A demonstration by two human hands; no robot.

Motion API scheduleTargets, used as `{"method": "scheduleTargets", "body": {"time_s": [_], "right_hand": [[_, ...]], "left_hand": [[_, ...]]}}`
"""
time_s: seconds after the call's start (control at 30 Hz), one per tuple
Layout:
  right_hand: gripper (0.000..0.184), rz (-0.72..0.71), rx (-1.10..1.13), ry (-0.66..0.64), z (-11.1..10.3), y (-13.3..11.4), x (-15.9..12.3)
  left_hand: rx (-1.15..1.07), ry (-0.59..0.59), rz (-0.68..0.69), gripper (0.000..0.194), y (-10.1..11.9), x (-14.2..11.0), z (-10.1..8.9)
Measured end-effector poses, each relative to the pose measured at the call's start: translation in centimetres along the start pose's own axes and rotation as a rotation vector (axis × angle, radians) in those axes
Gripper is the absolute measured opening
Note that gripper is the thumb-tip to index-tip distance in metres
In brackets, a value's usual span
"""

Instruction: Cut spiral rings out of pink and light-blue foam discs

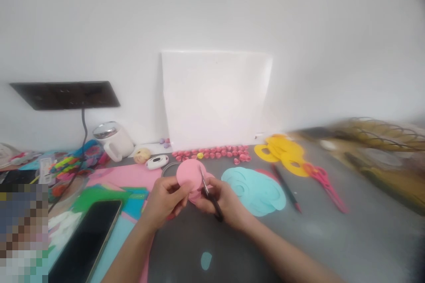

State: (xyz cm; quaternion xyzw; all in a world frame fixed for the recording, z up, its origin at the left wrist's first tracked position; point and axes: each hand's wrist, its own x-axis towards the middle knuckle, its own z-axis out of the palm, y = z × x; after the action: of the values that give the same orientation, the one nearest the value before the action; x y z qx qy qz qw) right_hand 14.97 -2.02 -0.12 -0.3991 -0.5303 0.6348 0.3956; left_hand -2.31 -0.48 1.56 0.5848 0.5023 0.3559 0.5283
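Observation:
Between thumb and fingers, my left hand (pixel 169 199) pinches a round pink paper piece (pixel 190 174). More pink paper shows behind and below that disc. My right hand (pixel 224 201) is closed around a pair of scissors with black handles (pixel 214 202). The metal blades point up and lie against the right side of the disc. To the right of my right hand rests a pile of light-blue paper cutouts (pixel 262 194). A small light-blue scrap (pixel 206 260) lies on the dark grey table in front of my hands.
Rows of small red-pink rolled pieces (pixel 215 154) line the foot of a white board (pixel 217 97). Right of them lie yellow cutouts (pixel 285 152), a dark pencil (pixel 288 188) and pink scissors (pixel 327 183). Leftward are a phone (pixel 88 239), coloured sheets and a white mug (pixel 114 141).

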Motion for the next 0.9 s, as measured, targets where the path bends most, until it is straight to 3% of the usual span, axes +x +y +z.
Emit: {"method": "scheduleTargets", "body": {"time_s": [0.33,0.6,0.9], "right_hand": [[0.043,-0.011,-0.032,0.038,0.1,0.3,0.1],[0.045,-0.074,0.003,-0.037,-0.2,0.7,0.2],[0.049,-0.083,0.0,-0.029,-0.3,0.6,0.4]], "left_hand": [[-0.059,0.022,0.043,0.039,0.0,0.2,0.3],[0.012,0.004,0.015,0.035,-1.1,0.2,0.5],[0.021,-0.034,-0.001,0.033,0.3,0.0,0.5]]}}
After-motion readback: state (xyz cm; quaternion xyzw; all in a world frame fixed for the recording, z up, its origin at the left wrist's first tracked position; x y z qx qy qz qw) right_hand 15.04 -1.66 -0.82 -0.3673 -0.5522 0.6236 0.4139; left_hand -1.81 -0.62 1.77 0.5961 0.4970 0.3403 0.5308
